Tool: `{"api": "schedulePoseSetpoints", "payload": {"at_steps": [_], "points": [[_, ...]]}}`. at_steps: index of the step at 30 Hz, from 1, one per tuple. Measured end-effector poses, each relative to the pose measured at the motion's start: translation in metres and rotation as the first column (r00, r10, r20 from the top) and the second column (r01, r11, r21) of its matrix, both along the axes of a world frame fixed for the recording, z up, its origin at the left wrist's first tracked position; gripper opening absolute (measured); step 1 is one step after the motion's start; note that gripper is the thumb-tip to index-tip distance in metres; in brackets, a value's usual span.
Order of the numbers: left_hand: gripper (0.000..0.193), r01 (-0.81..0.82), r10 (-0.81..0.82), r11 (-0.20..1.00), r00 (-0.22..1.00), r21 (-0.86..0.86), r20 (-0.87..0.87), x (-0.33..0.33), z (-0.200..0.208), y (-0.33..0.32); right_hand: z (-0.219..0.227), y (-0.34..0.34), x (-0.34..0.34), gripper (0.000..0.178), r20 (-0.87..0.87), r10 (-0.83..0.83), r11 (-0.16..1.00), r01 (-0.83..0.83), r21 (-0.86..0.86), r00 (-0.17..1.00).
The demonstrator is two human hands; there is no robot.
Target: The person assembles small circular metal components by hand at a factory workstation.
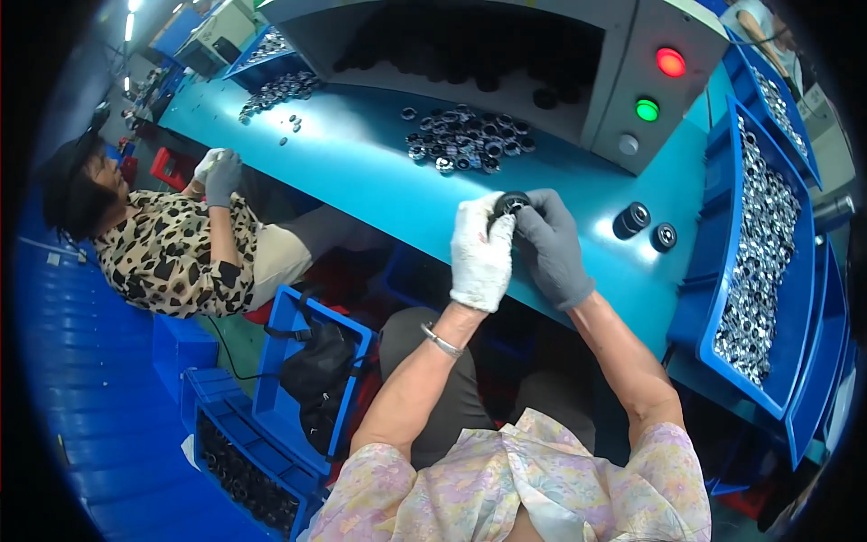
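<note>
Between my two gloved hands, above the near edge of the teal table [361, 172], is a small black round part [513, 200] with a shiny centre. My left hand [483, 253], in a white glove, grips it from the left with closed fingers. From the right, my right hand [553, 248] in a grey glove has its fingers closed on the same part. Some fingertips are hidden behind it. To the right of my hands, a black cylindrical part [631, 219] and a smaller black round part [664, 237] rest on the table.
A pile of shiny black-and-silver round parts [465, 137] lies before a grey machine [623, 117] with red and green lights. At right stands a blue bin [722, 307] of shiny metal parts. A co-worker [181, 244] sits at left; a blue crate [271, 397] with a black bag is beside me.
</note>
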State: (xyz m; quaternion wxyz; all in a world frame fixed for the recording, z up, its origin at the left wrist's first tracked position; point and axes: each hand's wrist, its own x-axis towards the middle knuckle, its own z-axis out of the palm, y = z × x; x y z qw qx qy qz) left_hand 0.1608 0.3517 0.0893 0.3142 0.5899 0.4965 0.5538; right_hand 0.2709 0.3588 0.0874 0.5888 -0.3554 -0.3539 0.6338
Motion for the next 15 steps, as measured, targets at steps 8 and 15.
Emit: {"api": "schedulePoseSetpoints", "payload": {"at_steps": [8,15], "points": [[0.023,0.005,-0.007,0.999,0.999,-0.048,-0.04,-0.02,0.022,-0.011,0.015,-0.007,-0.01,0.016,0.203,0.056,0.998,-0.056,-0.009,0.978],[0.03,0.071,-0.061,0.997,0.976,0.041,-0.211,-0.032,0.02,-0.011,0.025,-0.009,-0.016,0.016,0.219,0.033,0.995,-0.052,0.083,0.975]]}}
